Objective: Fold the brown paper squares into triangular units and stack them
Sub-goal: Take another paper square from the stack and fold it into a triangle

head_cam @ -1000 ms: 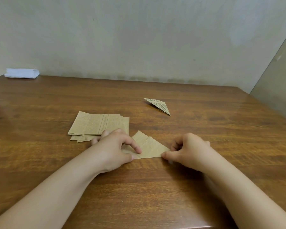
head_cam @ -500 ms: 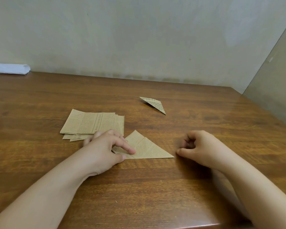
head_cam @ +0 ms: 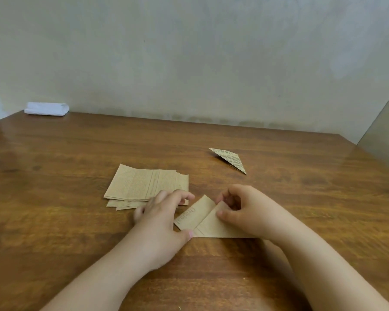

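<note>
Pale plaster wall backs a brown wooden bench point(head_cam: 54, 176), whose near edge and left end run out of view. Both forearms are cut off at the bottom of the picture. Part of the folded paper point(head_cam: 202, 221) lies hidden under the right hand point(head_cam: 247, 212), so the paper's right corner cannot be seen, and the print on it is too faint to read beyond one word. The lower sheets of the stack of brown squares point(head_cam: 144, 185) show only as thin edges, and the left hand point(head_cam: 164, 218) covers the stack's near right corner.

Left hand lies palm down beside the folded paper, fingers loosely bent, its thumb tip pressing the paper's lower left edge onto the bench. Right hand has its fingers curled, and thumb and forefinger pinch a flap of the paper that is turned over toward the middle.

Half a second ago the paper lay as a flat triangle and the right hand was off it, just to the right; now that hand is on the paper and the right corner is folded in. A finished triangular unit point(head_cam: 229, 159) sits farther back, well apart, where it was. A white folded cloth point(head_cam: 46, 108) rests at the far left by the wall.
</note>
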The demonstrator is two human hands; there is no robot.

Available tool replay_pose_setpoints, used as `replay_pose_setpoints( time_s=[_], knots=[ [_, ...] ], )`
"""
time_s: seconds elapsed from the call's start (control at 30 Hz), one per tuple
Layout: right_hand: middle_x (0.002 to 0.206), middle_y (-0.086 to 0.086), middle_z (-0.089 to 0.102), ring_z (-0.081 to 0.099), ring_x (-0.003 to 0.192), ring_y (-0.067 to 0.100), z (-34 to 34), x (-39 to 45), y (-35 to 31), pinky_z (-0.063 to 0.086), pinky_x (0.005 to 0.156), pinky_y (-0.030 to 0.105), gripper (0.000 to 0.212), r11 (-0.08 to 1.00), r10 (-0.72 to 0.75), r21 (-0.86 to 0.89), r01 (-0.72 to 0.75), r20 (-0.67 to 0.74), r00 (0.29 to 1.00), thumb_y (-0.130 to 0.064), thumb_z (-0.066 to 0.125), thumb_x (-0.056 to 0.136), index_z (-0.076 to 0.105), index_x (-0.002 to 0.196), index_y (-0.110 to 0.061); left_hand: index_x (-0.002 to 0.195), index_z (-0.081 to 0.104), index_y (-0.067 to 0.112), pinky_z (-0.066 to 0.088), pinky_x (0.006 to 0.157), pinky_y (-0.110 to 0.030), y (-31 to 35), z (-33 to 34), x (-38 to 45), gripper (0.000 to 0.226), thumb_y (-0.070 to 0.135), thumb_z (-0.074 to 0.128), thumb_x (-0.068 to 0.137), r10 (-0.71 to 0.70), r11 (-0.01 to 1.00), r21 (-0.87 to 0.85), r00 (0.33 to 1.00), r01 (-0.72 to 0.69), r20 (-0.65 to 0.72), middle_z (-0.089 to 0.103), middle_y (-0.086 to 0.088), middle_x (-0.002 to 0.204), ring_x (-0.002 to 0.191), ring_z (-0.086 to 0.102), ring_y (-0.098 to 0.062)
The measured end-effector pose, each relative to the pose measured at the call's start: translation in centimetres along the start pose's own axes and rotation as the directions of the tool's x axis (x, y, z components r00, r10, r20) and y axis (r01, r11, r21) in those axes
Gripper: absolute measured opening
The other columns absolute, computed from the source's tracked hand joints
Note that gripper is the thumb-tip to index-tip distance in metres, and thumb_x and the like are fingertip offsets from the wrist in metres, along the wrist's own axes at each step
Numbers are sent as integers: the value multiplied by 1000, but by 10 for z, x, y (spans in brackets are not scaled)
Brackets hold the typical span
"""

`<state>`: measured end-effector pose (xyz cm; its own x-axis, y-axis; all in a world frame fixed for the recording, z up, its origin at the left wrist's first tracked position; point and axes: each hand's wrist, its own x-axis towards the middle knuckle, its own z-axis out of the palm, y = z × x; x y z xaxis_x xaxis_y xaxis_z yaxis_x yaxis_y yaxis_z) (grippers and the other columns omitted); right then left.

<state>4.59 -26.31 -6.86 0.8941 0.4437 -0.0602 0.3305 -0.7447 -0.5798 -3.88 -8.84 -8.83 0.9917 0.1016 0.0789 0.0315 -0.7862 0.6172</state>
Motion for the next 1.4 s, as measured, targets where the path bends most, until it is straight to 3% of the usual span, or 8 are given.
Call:
replay_pose_setpoints(
  time_s=[0.13,0.3,0.53,0.73,1.0,1.17,1.27,1.4],
  knots=[
    [88,-15,62,56,76,-3,-2,-7,8,42,67,6,17,981,-111,153,120,-69,991,-19,63,89,64,87,-36,124,28,56,27,110,-29,-1,0,2,64,37,71,80,14,997,-79,1000,-14,-5,39,31,119,116,38,8],
    [95,-25,62,56,95,-6,-7,-11,7,41,78,7,31,950,-261,166,264,-40,964,-12,59,92,67,84,-41,128,26,57,39,75,-9,0,1,5,68,45,70,78,-43,955,-295,998,25,-53,39,32,123,100,51,12],
    [96,-12,64,59,104,4,-10,-17,4,41,85,8,34,849,-444,263,459,-117,888,0,59,90,70,87,-32,121,28,64,46,89,-24,4,-4,7,77,43,80,68,-141,830,-549,990,104,-26,29,31,133,111,48,5],
    [98,-14,64,55,113,1,-1,-15,4,39,90,10,33,826,-480,259,500,-143,866,-5,60,89,70,85,-36,123,35,59,53,91,-39,10,-6,5,96,37,93,50,-154,692,-702,984,169,85,70,14,108,97,68,-9],
    [109,-22,56,52,109,-7,8,-15,-6,38,89,6,46,883,-419,95,460,-284,863,-13,70,83,57,115,-43,113,58,35,57,84,-39,17,-7,2,55,-4,72,78,-196,658,-722,974,214,110,76,3,92,87,72,-11],
    [118,-20,59,58,104,-1,5,-14,-7,47,97,32,97,883,113,469,17,-248,962,-55,76,61,23,141,-47,102,66,25,56,82,-41,13,-8,7,46,-12,70,74,-288,531,-825,957,196,42,75,-3,90,87,71,-19],
    [88,-4,74,70,87,14,6,-18,-14,50,96,43,78,695,86,718,-42,-24,996,-30,76,75,32,139,-39,103,66,17,56,85,-43,14,-8,7,40,-13,65,77,-271,465,-854,956,233,113,75,-6,94,90,71,-22],
    [74,-2,68,67,74,15,11,-16,-13,55,74,38,61,810,10,580,82,-154,988,-20,73,82,44,133,-40,102,66,9,56,78,-38,15,-11,4,28,-7,49,87,-232,434,-863,958,257,169,74,-12,95,93,68,-25]
  ],
)
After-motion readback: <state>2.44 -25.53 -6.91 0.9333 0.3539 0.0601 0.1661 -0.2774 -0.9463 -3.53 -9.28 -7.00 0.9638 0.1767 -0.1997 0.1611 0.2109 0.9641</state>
